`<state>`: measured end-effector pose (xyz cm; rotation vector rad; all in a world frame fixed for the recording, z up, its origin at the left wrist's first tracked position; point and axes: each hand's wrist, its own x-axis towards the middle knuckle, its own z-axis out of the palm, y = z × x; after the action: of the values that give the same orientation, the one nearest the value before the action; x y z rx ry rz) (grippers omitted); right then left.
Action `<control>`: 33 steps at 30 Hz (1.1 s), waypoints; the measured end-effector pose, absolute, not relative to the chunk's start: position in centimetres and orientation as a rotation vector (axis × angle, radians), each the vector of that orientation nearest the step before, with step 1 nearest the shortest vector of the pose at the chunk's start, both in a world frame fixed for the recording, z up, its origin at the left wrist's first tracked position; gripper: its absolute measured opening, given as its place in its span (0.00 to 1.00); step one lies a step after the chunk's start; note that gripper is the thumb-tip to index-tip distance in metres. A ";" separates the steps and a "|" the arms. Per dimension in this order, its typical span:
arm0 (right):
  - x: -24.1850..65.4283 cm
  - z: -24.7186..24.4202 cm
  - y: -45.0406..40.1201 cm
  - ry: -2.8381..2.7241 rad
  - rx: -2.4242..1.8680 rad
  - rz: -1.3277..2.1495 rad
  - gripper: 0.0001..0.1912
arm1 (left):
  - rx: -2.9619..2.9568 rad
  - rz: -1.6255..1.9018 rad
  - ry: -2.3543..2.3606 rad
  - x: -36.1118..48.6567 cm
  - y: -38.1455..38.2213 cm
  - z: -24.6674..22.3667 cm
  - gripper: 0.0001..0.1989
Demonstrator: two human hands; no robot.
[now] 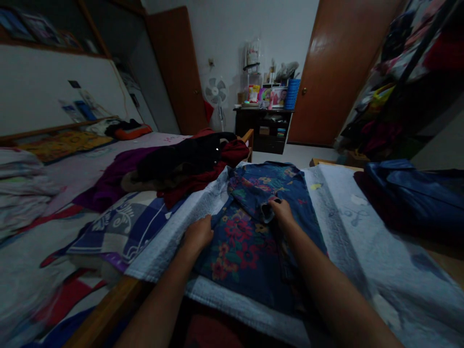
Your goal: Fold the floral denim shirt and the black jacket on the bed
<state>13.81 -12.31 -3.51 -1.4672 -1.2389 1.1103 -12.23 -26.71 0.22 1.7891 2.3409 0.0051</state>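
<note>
A dark blue floral shirt lies spread on a pale cloth that covers the table before me. One sleeve is folded inward across the shirt's front. My right hand is closed on the cuff of that sleeve, near the shirt's middle. At the shirt's left edge, my left hand is closed with its fingers pinching the fabric. The fingertips of the left hand are partly hidden.
Folded jeans lie on the right of the table. On the left, a heap of dark clothes and a blue checked pillow rest on the bed. A fan and a dark cabinet stand at the back wall.
</note>
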 end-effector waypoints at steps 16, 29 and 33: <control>17.2 5.0 -8.8 -0.727 -0.929 1.174 0.11 | 1.611 0.683 1.711 -7.5 -27.0 2.4 0.22; 28.9 2.5 -9.7 -0.611 -1.305 1.085 0.04 | 1.866 0.340 1.672 0.0 -29.0 -3.0 0.33; 29.8 0.9 -10.7 -0.696 -1.483 0.934 0.13 | 1.942 0.236 1.699 0.3 -29.3 -2.9 0.35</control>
<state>29.81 -10.73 0.92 -1.4835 -0.6965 0.9338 0.33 -29.26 -2.90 1.9423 1.6989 0.2357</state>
